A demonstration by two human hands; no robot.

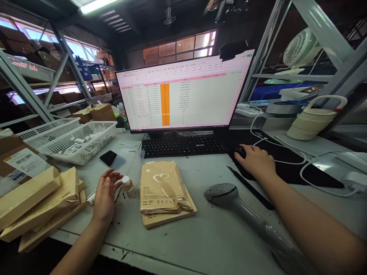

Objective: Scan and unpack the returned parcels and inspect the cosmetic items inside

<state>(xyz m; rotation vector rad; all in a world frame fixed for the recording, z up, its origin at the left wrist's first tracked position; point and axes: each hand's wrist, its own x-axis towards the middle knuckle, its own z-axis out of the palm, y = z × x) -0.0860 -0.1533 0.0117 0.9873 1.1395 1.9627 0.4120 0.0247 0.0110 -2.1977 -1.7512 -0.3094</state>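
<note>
My right hand (259, 162) rests over a black computer mouse (241, 152) on a dark mat, its fingers curved round it. On the desk at the left, my left hand (105, 194) lies on its side with the fingers loosely apart and nothing in them. Just right of those fingertips stands a small clear bottle (129, 188) with a white cap. Between my hands are stacked flat tan packages (160, 187) in shiny wrap. A grey handheld barcode scanner (222, 193) lies to their right. Ahead, a monitor (183, 95) shows a spreadsheet behind a black keyboard (183, 146).
Tan boxes (43, 202) pile up at the left edge near a white basket (80, 145) of small items. A dark phone (108, 157) lies behind my left hand. White cables (289, 160) cross the mat, and a cream tumbler (312, 122) stands at the right.
</note>
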